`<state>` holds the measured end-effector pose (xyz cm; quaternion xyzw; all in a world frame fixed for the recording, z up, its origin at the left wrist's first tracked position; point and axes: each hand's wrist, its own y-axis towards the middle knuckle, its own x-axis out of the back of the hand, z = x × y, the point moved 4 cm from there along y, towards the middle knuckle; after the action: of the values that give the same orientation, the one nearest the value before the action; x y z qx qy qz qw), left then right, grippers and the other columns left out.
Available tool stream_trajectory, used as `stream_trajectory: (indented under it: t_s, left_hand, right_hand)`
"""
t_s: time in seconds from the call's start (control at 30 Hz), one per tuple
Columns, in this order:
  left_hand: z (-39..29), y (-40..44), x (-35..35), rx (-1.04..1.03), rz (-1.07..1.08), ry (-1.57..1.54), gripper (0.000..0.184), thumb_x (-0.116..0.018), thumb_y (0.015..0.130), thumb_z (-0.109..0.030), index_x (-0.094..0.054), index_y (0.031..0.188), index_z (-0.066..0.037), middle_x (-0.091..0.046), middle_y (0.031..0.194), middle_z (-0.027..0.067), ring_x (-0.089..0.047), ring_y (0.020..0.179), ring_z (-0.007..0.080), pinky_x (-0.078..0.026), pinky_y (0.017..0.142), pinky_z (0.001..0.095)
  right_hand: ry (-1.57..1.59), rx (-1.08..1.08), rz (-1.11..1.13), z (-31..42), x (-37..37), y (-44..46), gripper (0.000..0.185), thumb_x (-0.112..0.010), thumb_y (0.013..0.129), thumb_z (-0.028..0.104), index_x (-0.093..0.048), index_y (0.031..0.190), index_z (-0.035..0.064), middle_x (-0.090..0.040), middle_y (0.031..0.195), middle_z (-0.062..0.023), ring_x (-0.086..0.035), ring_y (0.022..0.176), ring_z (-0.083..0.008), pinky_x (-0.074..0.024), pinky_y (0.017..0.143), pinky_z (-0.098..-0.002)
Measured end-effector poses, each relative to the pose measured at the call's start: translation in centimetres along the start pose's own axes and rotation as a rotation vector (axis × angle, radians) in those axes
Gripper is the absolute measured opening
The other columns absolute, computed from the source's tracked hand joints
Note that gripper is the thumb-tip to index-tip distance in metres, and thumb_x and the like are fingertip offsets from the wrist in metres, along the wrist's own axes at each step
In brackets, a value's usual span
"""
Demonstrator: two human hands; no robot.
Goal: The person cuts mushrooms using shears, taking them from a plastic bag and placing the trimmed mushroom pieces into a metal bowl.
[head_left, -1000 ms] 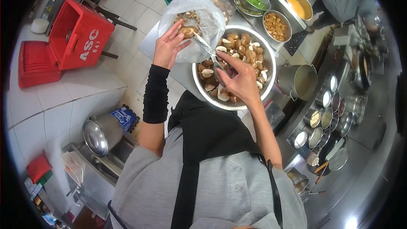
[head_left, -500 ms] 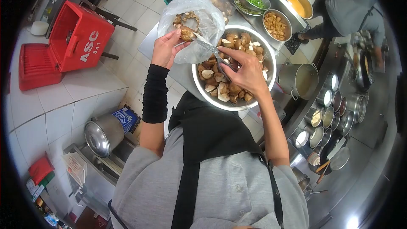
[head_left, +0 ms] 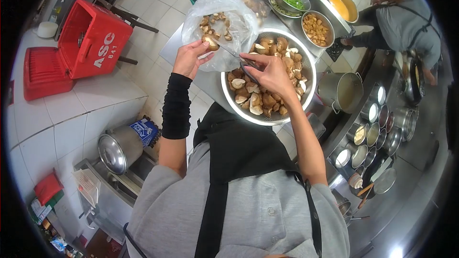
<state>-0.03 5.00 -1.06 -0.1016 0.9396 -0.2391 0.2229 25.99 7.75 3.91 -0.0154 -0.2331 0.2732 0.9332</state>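
Brown-capped mushroom point(head_left: 210, 43): pinched by the left hand point(head_left: 186, 59) over the translucent plastic bag point(head_left: 245, 25) at the metal tabletop point(head_left: 209, 81)'s left edge, apparently to steady it at the dark-handled metal scissors point(head_left: 233, 52). The right hand point(head_left: 272, 74) grips these above the round perforated colander point(head_left: 264, 121), set near the front edge, seemingly within easy reach.

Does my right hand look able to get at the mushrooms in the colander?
Probably yes: your right hand is over the open-topped colander, with nothing covering the mushrooms. It holds scissors, though, so it would likely need to free its fingers first.
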Motion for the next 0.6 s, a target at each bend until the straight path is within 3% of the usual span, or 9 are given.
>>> stream_trajectory:
  t_s: [0.1, 0.23, 0.33, 0.4, 0.43, 0.5, 0.6]
  left_hand:
    - [-0.5, -0.2, 0.2, -0.06, 0.062, -0.181, 0.05, -0.064, 0.101, -0.007, -0.048, 0.145, 0.011, -0.063, 0.133, 0.0156, -0.064, 0.119, 0.0199, -0.054, 0.102, 0.0356]
    - [-0.4, -1.3, -2.0, -0.205, 0.029, 0.078, 0.056, -0.065, 0.1, -0.006, -0.044, 0.149, 0.01, -0.061, 0.135, 0.0147, -0.063, 0.119, 0.0189, -0.054, 0.1, 0.0338]
    - [0.2, -2.5, -4.4, -0.183, 0.095, 0.205, 0.058, -0.066, 0.099, -0.005, -0.043, 0.151, 0.01, -0.063, 0.132, 0.0139, -0.064, 0.117, 0.0177, -0.053, 0.098, 0.0316]
    - [1.0, -3.2, -6.0, -0.154, 0.172, 0.288, 0.058, -0.066, 0.099, -0.005, -0.044, 0.151, 0.01, -0.065, 0.13, 0.0135, -0.064, 0.115, 0.0169, -0.053, 0.098, 0.03]
    - [1.2, -3.8, -7.1, -0.143, 0.2, 0.284, 0.049, -0.065, 0.1, -0.005, -0.053, 0.145, 0.01, -0.069, 0.122, 0.0122, -0.066, 0.111, 0.0151, -0.052, 0.098, 0.0281]
    - [1.7, -4.6, -9.0, -0.066, 0.271, 0.311, 0.044, -0.064, 0.1, -0.005, -0.057, 0.141, 0.01, -0.071, 0.118, 0.0112, -0.066, 0.108, 0.0136, -0.052, 0.097, 0.0276]
    - [4.2, -4.0, -9.5, 0.017, 0.362, 0.334, 0.035, -0.063, 0.102, -0.007, -0.064, 0.133, 0.01, -0.074, 0.114, 0.0095, -0.066, 0.104, 0.0113, -0.052, 0.096, 0.0274]
  right_hand:
    - [0.045, -0.015, -0.097, -0.1, 0.1, -1.2, 0.042, -0.079, 0.086, 0.021, -0.074, 0.125, 0.0065, -0.054, 0.065, 0.0007, -0.046, 0.061, -0.0095, -0.0387, 0.058, -0.0303]
    - [0.321, -0.14, -0.064, -1.5, 0.0, -4.3, 0.044, -0.081, 0.087, 0.019, -0.07, 0.127, 0.0051, -0.056, 0.072, 0.0063, -0.046, 0.068, -0.0048, -0.0373, 0.061, -0.0248]
    - [0.321, -0.169, -0.03, -1.0, 1.4, -6.7, 0.045, -0.08, 0.087, 0.017, -0.068, 0.129, 0.0038, -0.057, 0.075, 0.0049, -0.047, 0.069, -0.0045, -0.0376, 0.063, -0.0242]
    - [0.359, -0.152, -0.002, -2.8, 1.8, -7.9, 0.044, -0.077, 0.089, 0.013, -0.066, 0.131, 0.0022, -0.064, 0.085, 0.0021, -0.053, 0.075, -0.0065, -0.0437, 0.07, -0.0247]
    - [0.368, -0.145, -0.009, -2.7, 2.1, -8.6, 0.043, -0.076, 0.09, 0.012, -0.066, 0.131, 0.0019, -0.066, 0.087, 0.0012, -0.055, 0.076, -0.0072, -0.0455, 0.072, -0.0251]
    - [0.369, -0.151, 0.003, -3.1, 2.5, -9.7, 0.044, -0.074, 0.091, 0.011, -0.065, 0.132, 0.0009, -0.072, 0.099, -0.003, -0.063, 0.086, -0.0095, -0.0507, 0.081, -0.0261]
    - [0.542, -0.185, -0.042, -4.3, 2.5, -11.6, 0.046, -0.074, 0.091, 0.01, -0.064, 0.135, -0.0003, -0.074, 0.104, -0.0055, -0.067, 0.092, -0.0102, -0.0519, 0.085, -0.0264]
